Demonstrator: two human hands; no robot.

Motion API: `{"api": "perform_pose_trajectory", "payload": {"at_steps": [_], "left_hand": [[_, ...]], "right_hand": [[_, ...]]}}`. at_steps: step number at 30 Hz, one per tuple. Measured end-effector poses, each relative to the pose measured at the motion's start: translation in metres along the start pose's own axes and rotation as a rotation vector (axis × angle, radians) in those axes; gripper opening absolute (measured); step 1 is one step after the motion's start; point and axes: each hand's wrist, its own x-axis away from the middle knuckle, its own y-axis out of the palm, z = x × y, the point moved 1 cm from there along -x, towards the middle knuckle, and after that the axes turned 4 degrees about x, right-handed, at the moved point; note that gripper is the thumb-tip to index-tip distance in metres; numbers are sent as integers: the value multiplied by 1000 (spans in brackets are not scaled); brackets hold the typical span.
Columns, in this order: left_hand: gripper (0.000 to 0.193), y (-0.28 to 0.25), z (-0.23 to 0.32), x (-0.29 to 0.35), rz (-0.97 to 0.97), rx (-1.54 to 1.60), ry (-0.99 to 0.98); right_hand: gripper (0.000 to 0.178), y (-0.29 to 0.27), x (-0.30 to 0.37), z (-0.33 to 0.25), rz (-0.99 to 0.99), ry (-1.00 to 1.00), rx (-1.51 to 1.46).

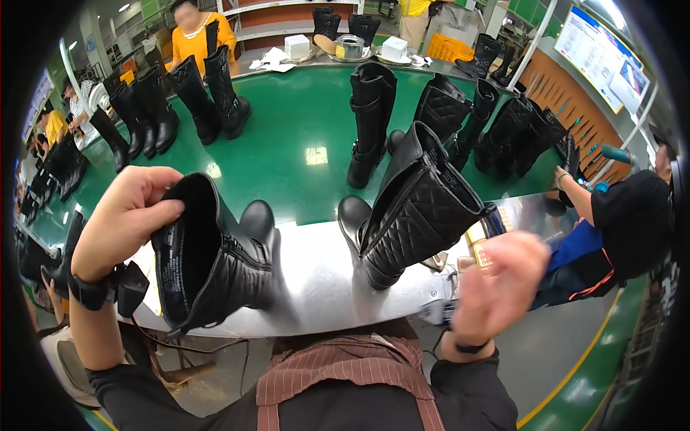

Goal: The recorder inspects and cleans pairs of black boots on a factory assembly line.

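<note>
My left hand (133,212) pinches the top rim of a tall black boot (241,266) between thumb and fingers. The boot stands on the metal table edge with its toe pointing away, and its opening, with a printed lining, faces me. To its right a second tall black boot (424,208), with a quilted shaft and a partly undone side zip, stands tilted to the right. My right hand (503,284) is raised just right of that boot's shaft, apart from it. Motion smears its fingers, so I cannot make out whether they hold anything.
More black boots (370,122) stand across the green conveyor table (302,179), several at each side. A person (618,223) at the right handles a boot; another (201,36) is across the table. White boxes (297,47) and a metal tin (349,47) line the far edge.
</note>
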Motion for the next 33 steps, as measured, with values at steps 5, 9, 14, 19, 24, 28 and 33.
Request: {"api": "perform_pose_trajectory", "payload": {"at_steps": [5,9,14,19,24,28,33], "left_hand": [[25,-4,-33,-6,308,61,-78],[37,6,-16,44,680,-423,364],[38,53,15,104,33,55,757],[40,149,-3,64,-4,118,509],[47,215,-24,-28,308,199,455],[29,242,-13,-60,237,281,440],[25,239,-19,-78,94,447,193]], "right_hand": [[58,-8,-15,34,-403,135,250],[53,2,-19,37,-442,277,118],[33,4,-14,30,-409,322,-68],[30,-4,6,12,-268,274,-141],[21,-26,22,2,-258,354,-176],[17,-38,27,1,-251,372,-185],[27,-37,26,8,-237,316,-218]]}}
